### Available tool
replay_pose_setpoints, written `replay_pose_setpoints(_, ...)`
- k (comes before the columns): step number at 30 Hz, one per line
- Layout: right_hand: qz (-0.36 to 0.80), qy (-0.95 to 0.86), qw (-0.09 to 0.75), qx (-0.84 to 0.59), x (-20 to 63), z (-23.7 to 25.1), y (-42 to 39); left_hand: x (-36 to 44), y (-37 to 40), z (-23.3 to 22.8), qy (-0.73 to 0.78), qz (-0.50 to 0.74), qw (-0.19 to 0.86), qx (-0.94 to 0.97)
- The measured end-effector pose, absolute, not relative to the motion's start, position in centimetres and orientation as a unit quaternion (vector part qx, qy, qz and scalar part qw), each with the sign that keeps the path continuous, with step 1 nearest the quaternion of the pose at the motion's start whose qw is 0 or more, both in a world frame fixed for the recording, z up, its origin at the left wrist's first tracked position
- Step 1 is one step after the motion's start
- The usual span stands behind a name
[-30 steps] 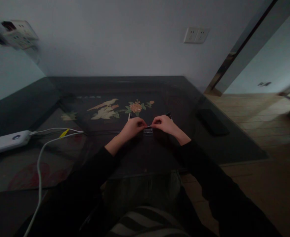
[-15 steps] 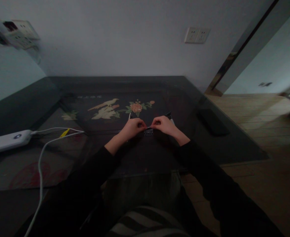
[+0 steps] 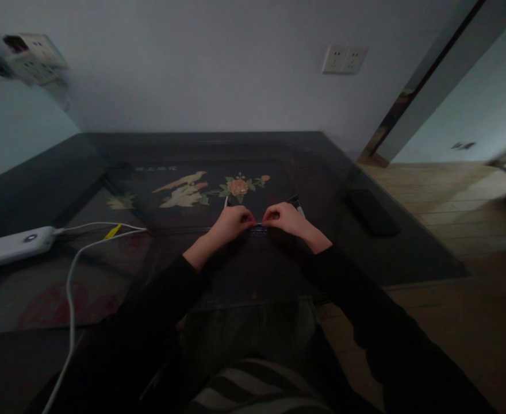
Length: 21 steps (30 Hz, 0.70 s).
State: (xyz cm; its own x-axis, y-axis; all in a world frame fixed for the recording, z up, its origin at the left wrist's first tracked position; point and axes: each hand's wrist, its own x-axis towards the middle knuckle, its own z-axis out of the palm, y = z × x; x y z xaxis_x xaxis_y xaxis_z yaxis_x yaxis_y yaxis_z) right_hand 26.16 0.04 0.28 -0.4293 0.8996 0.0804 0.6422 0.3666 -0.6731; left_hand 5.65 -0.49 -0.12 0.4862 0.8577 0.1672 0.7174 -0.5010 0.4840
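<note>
Near the middle of the dark tabletop (image 3: 184, 276), my left hand (image 3: 231, 222) and my right hand (image 3: 285, 218) face each other, fingertips almost touching. Both pinch a small dark piece with a pale edge (image 3: 259, 226); its kind is too small and dim to make out, and the fingers cover its ends. A thin pale stick-like thing (image 3: 226, 201) shows just behind my left hand. Beyond my right hand lies a dark and white item (image 3: 298, 204), partly hidden by that hand.
A white power strip (image 3: 15, 247) with a white cable (image 3: 71, 287) and a yellow tag (image 3: 112, 232) lies at the left. To the right rests a flat black object (image 3: 371, 211). Wall sockets (image 3: 344, 60) sit above the table's back edge.
The small piece between my fingertips looks slightly flatter or tilted compared with before. Both hands stay in nearly the same place.
</note>
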Motion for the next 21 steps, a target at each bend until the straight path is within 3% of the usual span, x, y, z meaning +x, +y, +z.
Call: replay_pose_setpoints(21,0.276,-0.793,0.238,-0.489,25.89,0.14,0.03,5.56,-0.58,-0.24,0.481,0.201,0.183,0.834)
